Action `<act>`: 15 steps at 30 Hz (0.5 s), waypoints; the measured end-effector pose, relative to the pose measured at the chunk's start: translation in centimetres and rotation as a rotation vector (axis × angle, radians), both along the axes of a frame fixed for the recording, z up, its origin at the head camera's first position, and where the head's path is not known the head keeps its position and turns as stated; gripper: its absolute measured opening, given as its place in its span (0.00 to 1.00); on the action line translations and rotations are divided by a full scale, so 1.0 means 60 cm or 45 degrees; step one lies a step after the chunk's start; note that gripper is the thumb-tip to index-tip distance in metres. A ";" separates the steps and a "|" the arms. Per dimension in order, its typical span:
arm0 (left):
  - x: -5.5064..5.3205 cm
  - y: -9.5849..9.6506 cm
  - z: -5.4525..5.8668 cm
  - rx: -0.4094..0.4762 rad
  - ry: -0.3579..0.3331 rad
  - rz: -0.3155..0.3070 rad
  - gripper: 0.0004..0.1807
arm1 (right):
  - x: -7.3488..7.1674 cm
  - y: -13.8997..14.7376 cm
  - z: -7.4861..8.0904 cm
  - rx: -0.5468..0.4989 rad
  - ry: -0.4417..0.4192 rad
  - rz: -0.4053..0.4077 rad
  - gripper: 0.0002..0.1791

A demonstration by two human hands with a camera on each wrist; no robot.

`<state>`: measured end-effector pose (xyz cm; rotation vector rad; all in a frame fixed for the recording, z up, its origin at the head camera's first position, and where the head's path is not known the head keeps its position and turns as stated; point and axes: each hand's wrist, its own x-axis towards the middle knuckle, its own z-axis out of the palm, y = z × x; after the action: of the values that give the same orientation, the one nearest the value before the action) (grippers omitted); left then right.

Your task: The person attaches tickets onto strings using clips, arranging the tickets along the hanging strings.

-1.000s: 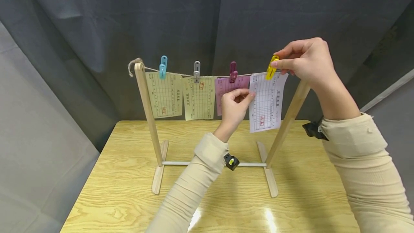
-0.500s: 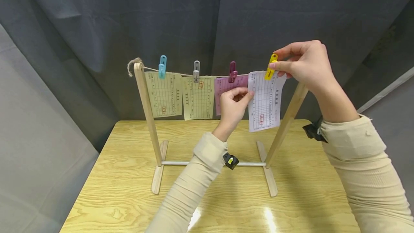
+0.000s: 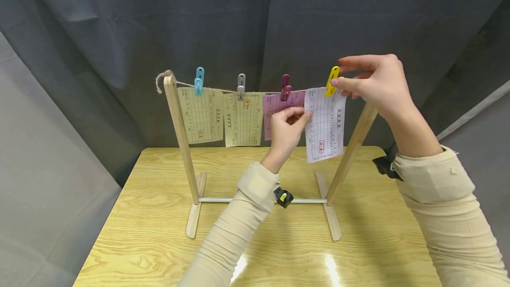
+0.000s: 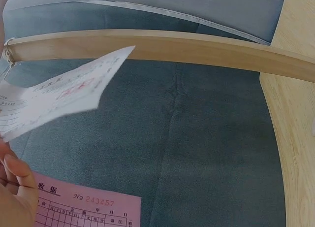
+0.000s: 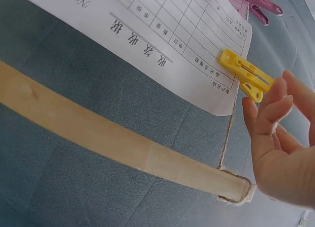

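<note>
The white slip [image 3: 325, 124], a thin rectangular sheet printed with a ruled grid and a small red stamp, hangs from the string [image 3: 259, 92] near the right end of the rack [image 3: 181, 141], its top edge caught by the yellow peg [image 3: 331, 82]. The peg is smooth glossy plastic, slim and slotted, tilted a little to the right; in the right wrist view it [image 5: 246, 75] bites the sheet's corner [image 5: 147, 45] where the twine passes.

The right hand [image 3: 378, 84] is at the peg: in the head view a fingertip touches its upper end with the other fingers stretched out straight, while the right wrist view shows its fingertips [image 5: 275, 96] just beside the peg tip, loose rather than pinching. The left hand [image 3: 287, 129] pinches the left edge of the white slip between thumb and curled fingers, partly covering the pink slip [image 3: 279, 110] behind it.

Along the string to the left hang three more sheets: the pink slip under a magenta peg [image 3: 285, 87], a pale yellow slip [image 3: 243, 118] under a grey peg [image 3: 241, 87], and another yellow slip [image 3: 201, 116] under a blue peg [image 3: 198, 81]. The string is rough twine, knotted in a loop round the left post top. The rack is pale wood, two slanted posts on flat feet joined by a thin white rod. It stands on a glossy wood-grain table [image 3: 151, 234], with draped grey cloth [image 3: 119, 34] behind.
</note>
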<state>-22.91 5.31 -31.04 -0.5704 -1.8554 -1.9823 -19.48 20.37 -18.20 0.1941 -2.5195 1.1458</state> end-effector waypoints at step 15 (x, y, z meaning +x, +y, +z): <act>0.011 -0.013 -0.004 0.051 0.007 -0.043 0.06 | 0.024 0.016 -0.035 -0.228 0.150 -0.006 0.21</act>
<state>-22.22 4.53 -31.30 -0.5987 -1.8103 -2.0324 -18.03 21.35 -20.32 0.2018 -2.3002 1.3104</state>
